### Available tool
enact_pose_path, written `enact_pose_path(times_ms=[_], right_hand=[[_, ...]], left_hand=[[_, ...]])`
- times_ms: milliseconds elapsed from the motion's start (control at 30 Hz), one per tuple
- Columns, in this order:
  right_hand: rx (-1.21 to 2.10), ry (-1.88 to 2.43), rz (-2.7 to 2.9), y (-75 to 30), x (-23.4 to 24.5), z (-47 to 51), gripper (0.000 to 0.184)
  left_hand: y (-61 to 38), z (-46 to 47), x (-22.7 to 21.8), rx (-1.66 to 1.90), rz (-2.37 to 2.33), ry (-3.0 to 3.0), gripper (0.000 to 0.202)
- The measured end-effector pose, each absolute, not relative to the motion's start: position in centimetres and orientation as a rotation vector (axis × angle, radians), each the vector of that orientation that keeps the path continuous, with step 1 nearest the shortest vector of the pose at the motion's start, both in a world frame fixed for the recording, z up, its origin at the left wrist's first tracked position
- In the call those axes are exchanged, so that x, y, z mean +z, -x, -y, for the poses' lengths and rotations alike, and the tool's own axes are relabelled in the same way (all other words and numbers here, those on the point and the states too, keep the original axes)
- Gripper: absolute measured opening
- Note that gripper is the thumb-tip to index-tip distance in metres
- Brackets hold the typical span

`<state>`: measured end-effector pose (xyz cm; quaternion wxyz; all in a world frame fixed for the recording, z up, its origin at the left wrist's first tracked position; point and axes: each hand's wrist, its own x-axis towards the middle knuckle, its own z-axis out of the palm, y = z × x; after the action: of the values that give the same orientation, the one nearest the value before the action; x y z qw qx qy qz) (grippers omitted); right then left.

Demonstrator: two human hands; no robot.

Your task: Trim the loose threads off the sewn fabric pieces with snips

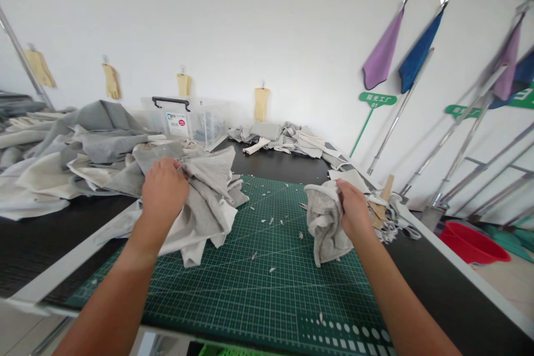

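Table [434,278]: black top, pale edge. On it: mat [271,295], green, gridded, strewn with pale snippets [271,221]; heap [287,139] of grey and white cloth, far end; scraps [392,214], some brown, right side.
Adjoining table [45,239], left, black: large pile [95,144] of grey and white cloth; clear bin [214,122] behind.
Floor [517,283], right: red basin [471,242].

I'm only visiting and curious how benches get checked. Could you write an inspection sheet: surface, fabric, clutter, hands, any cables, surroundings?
Surface: green gridded cutting mat on black tabletop.
Job's things: bunched grey and white fabric, left; crumpled grey fabric, right.
Clutter: small pale scraps on the mat.
Hands: left hand grips the bunched fabric; right hand grips the crumpled fabric.
Cables: nothing seen.
Surroundings: clear plastic box; red plastic basin at right.
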<state>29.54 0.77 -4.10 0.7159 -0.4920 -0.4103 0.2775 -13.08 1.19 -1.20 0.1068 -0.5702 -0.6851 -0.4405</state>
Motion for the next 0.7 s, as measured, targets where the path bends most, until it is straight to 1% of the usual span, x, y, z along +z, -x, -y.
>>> enact_pose_path(times_ms=[67,133,200,333,433,500,633,700], right_hand=[[0.641,1.087,0.912,-29.4,-3.5,-0.6,0.025],[0.656,1.092,0.926,-29.1,-2.4,-0.3,0.026],[0.653,1.103,0.971,-28.7,-0.7,0.1,0.028],[0.651,1.078,1.159,-27.3,4.2,1.7,0.031],[0.595,0.980,1.333,-26.2,8.4,3.2,0.029],[0.568,0.931,1.443,-25.6,10.8,4.2,0.028],[0.526,0.916,1.620,-24.5,14.3,6.3,0.024],[0.509,0.914,1.662,-24.1,15.4,7.1,0.024]], left_hand=[[13.3,-0.9,-1.8,-1.227,2.094,1.627,0.027],[12.4,0.1,-1.6,-1.301,2.013,1.547,0.032],[10.7,1.3,-0.9,-1.420,1.854,1.584,0.030],[6.5,3.3,0.2,-1.609,1.615,2.011,0.021],[3.1,4.5,0.0,-1.688,1.543,2.379,0.022],[1.0,5.4,-0.3,-1.707,1.539,2.559,0.030],[-2.8,7.1,-0.5,-1.721,1.478,2.850,0.066],[-4.2,7.5,-0.5,-1.750,1.484,2.912,0.075]])
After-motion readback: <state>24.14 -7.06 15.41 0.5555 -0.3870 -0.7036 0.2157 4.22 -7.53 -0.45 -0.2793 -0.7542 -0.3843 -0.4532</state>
